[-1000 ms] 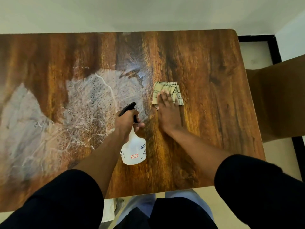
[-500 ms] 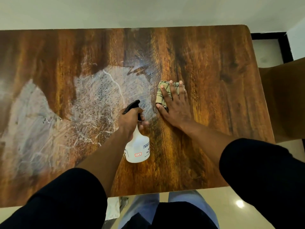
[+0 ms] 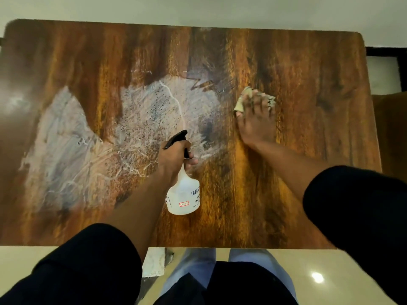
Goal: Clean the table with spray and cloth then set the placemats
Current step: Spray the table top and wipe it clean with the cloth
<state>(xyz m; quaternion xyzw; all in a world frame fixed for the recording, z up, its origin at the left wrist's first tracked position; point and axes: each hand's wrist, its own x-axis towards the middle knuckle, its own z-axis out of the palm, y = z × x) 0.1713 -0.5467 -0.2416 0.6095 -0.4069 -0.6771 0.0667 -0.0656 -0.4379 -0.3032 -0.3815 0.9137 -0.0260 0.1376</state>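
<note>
- Two bare hands work over a wooden table (image 3: pixel 308 62) seen from above, the person's dark sleeves (image 3: pixel 88 260) entering from the bottom edge on either side; the tabletop is brown with strong grain and rounded far corners
- Left hand (image 3: pixel 174 155) is curled round the neck of a spray bottle (image 3: pixel 184 194); its fingers wrap the black trigger head, which points away from the person and slightly to their right; the bottle body is white and translucent, with a small red-bordered label and some dark print too blurred to read; whether its base rests on the wood or hangs just above it cannot be told
- Right hand (image 3: pixel 256 124) lies palm down on a cloth (image 3: pixel 242 102), fingers straight and spread, pressing it flat to the table; the cloth is pale with a dark pattern, bunched under the fingers, showing past the fingertips and at the thumb side; this part of the picture is blurred
- Cloth sits right of centre on the table, just beside the right edge of a wet patch (image 3: pixel 154 111); the spray bottle is nearer the person, at the near edge of that patch
- Wet patch is a wide whitish smear with droplets and streaks, spreading over the left and middle of the tabletop
- Beyond the near table edge a pale glossy floor (image 3: pixel 275 260) shows, with the person's light blue trouser legs (image 3: pixel 196 267) between the sleeves
</note>
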